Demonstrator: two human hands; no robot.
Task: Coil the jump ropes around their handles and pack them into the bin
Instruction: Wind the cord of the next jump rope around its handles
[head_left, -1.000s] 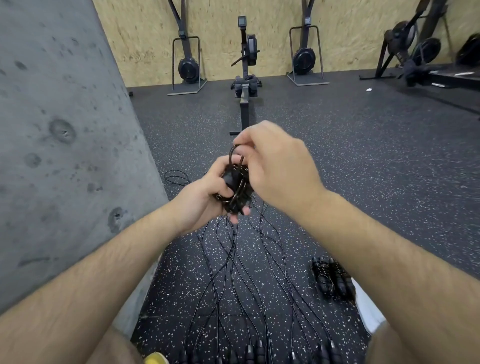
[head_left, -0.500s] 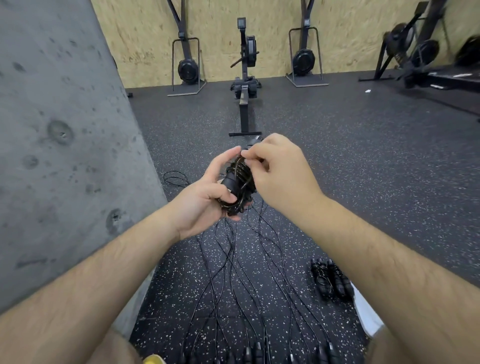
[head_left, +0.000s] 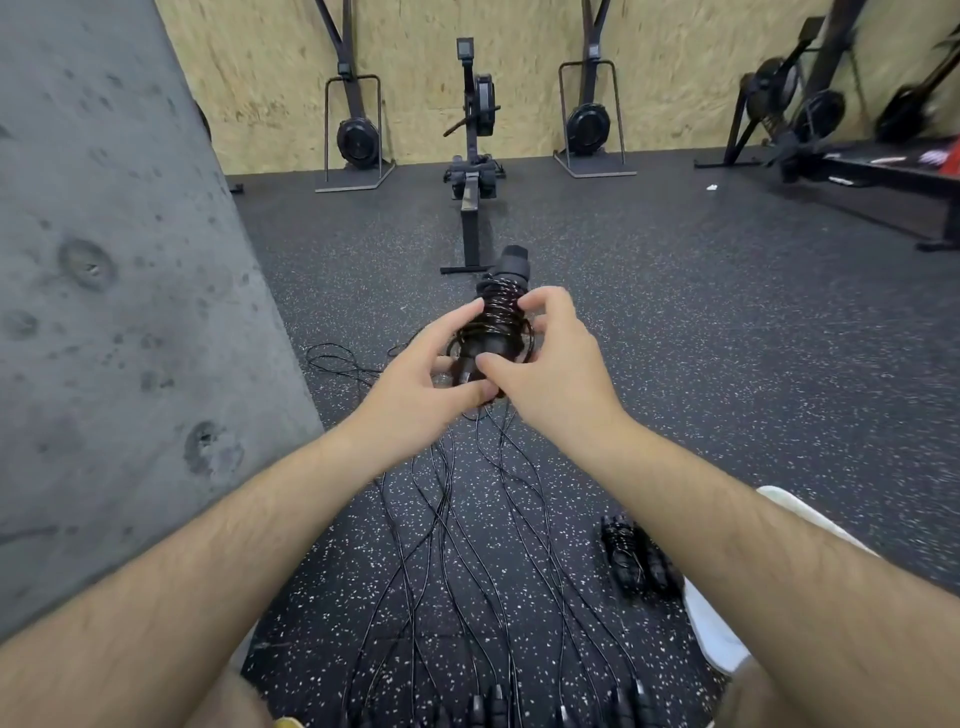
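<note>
Both my hands hold one coiled jump rope in front of me: black handles with thin black cable wound round them, handle tops pointing away. My left hand grips the bundle from the left, thumb across its lower end. My right hand pinches it from the right, fingers curled over the coils. Several uncoiled black ropes trail along the floor toward me, their handles at the bottom edge. A finished coiled bundle lies on the floor by my right forearm. No bin is in view.
A grey concrete pillar fills the left side. A rowing machine stands straight ahead, with other machines along the wooden wall and at far right. A white object lies under my right arm. The floor is speckled black rubber.
The bundle has turned so its handles point away and upward. My right hand has come down from over the top to the bundle's right side; my left thumb has shifted to its lower end.
</note>
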